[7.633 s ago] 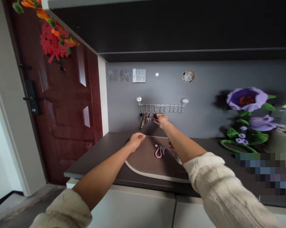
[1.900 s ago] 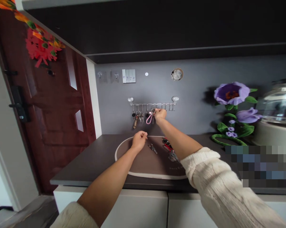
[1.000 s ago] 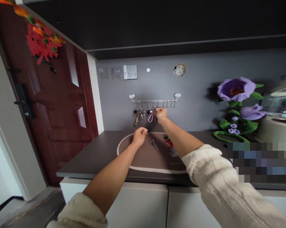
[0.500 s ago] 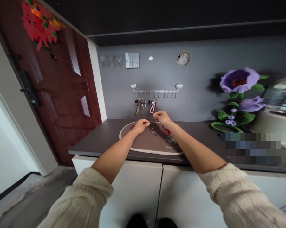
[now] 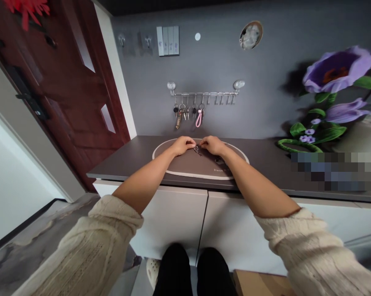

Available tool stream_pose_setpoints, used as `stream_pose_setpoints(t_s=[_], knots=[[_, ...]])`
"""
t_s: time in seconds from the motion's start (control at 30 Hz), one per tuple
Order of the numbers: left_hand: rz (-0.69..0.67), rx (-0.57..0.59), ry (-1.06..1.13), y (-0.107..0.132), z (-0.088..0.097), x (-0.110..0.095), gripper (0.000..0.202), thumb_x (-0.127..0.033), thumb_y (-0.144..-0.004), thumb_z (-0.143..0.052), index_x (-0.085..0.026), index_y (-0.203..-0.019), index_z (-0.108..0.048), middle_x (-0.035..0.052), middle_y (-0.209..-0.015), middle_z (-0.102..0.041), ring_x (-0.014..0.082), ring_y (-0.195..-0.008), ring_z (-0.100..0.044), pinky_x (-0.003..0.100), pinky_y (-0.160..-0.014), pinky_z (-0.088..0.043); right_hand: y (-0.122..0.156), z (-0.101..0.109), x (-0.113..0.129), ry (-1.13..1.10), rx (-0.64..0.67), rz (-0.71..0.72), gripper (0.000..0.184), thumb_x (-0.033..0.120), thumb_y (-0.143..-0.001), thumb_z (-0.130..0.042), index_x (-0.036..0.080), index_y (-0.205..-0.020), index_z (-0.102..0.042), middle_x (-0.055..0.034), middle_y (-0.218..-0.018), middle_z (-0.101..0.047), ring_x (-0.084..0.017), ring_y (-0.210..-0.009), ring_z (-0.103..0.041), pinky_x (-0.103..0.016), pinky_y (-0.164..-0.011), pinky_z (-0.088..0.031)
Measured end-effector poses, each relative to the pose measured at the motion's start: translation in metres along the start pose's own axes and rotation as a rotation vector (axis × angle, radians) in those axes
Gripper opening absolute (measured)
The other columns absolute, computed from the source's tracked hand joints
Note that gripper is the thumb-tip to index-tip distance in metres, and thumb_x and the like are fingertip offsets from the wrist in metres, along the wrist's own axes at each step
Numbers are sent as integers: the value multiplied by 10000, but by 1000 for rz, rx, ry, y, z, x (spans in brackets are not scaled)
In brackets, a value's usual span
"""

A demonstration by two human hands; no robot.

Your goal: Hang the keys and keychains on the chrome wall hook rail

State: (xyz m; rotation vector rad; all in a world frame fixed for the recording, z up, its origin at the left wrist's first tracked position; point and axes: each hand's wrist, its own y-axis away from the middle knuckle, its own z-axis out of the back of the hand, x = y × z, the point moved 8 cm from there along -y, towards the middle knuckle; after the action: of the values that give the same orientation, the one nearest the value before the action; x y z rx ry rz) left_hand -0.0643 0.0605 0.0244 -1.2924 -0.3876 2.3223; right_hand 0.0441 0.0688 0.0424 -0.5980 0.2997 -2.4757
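Over the mat point(image 5: 200, 172), a small bunch of keys point(image 5: 198, 151) on a ring hangs between my two hands. My left hand point(image 5: 183, 146) pinches the ring between thumb and fingertips. Just to the right of it, my right hand point(image 5: 212, 145) has its fingers pinched together close to the same ring; what they grip is too small to make out. Another set of keys point(image 5: 218, 160) lies on the mat, mostly hidden behind my right forearm.
A hook rail point(image 5: 207, 94) on the wall carries several keys and a pink strap point(image 5: 199, 118) on its left hooks. Purple cloth flowers point(image 5: 339, 74) stand at the right of the counter point(image 5: 111, 158). A dark red door point(image 5: 89, 94) is at the left.
The view has tilted downward and come closer. My right hand has come down from near the rail, towards my left hand and the keys. The set of keys with red parts is now largely covered.
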Motion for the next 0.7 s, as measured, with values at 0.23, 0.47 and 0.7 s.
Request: stream_pose_setpoints(t_s=[0.23,0.47,0.7], knots=[[-28,-13,-103,-4,-1,0,113,-221,-662,-562,-132,-671,-631,26,-681,-620,122,-650,-519,254,-673,-387,-3,-4,-4,-32,4,15,170,64,-629,-586,193,-700,-670,6,-701,-646,-112,-664,-551,-192,-652,-380],[-42,-91,-123,-4,3,-6,111,-214,-680,-535,-129,-658,-603,4,-626,-575,102,-600,-472,236,-638,-371,-2,-4,-2,-40,9,2,156,59,-623,-588,186,-671,-667,4,-678,-641,-113,-648,-552,-198,-640,-376],[74,-199,48,0,12,-6,90,-206,-684,-532,-131,-653,-571,-25,-537,-497,78,-523,-412,216,-570,-347,-3,-3,-6,-115,-20,-22,108,107,-637,-589,183,-676,-654,3,-682,-639,-104,-638,-546,-194,-627,-375]])
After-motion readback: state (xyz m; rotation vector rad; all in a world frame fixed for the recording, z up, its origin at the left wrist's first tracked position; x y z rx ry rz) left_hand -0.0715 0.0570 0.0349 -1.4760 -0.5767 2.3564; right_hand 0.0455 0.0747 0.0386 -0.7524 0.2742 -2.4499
